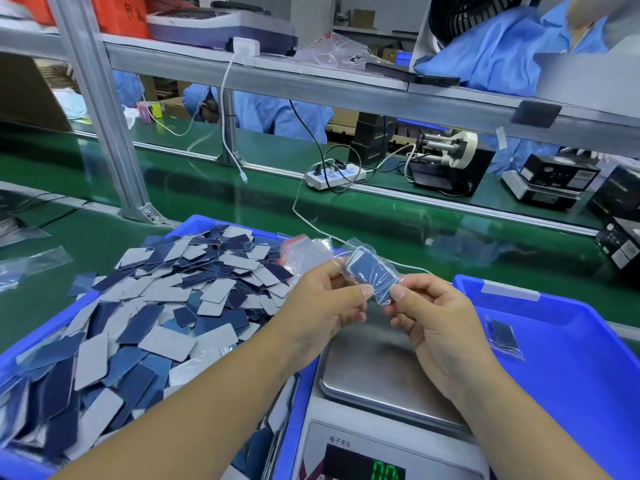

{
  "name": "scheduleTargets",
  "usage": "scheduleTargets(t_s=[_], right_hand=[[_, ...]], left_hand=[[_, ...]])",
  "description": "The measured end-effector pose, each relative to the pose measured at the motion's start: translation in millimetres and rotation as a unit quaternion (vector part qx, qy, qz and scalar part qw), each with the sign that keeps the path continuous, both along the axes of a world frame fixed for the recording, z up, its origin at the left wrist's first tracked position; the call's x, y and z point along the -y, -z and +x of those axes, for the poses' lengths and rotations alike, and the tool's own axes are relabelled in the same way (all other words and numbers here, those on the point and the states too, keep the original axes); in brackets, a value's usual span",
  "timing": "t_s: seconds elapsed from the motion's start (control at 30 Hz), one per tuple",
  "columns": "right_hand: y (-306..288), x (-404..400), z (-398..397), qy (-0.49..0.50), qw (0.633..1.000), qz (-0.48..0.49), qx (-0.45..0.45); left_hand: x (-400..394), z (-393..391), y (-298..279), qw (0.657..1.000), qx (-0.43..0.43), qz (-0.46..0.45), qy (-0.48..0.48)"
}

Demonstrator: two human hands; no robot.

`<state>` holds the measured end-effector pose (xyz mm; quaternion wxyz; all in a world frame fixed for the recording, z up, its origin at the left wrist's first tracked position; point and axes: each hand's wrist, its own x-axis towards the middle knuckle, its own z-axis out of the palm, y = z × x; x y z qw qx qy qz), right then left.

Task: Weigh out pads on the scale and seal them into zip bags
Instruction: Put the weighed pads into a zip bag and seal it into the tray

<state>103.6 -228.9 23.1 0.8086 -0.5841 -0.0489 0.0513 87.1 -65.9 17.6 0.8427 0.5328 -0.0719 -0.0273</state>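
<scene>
- Clear plastic zip bag (372,276), blue pads inside, is pinched at its near edge by our left hand (325,299) and right hand (429,315), fingers curled, above the scale pan (374,372).
- We risk a half-closed seal if our thumbs skip the strip.
- Loose pads (166,306) fill the bin beside us.

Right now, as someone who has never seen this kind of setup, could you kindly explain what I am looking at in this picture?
This is a single view from a camera worn on a person's head, looking down at their own bare hands; there is no robot. The left hand and right hand together pinch a small clear zip bag with dark blue pads inside, held above the steel pan of a scale, whose green display is lit. On the left, a blue bin is heaped with loose blue and grey pads. On the right, a blue tray holds one filled bag. Everything stands on a green bench.
</scene>
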Motion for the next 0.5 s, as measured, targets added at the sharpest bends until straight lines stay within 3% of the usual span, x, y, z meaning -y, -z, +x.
scheduleTargets(t_s=[0.3, 0.5], right_hand=[[1.7, -2.9, -2.3, 0.011, 1.000, -0.003, 0.018], [2.0, -3.5, -2.5, 0.025, 0.996, -0.055, 0.063]], left_hand=[[1.2, -0.2, 4.8, 0.997, 0.004, 0.074, 0.006], [2.1, -1.1, 6.5, 0.996, -0.006, 0.092, 0.009]])
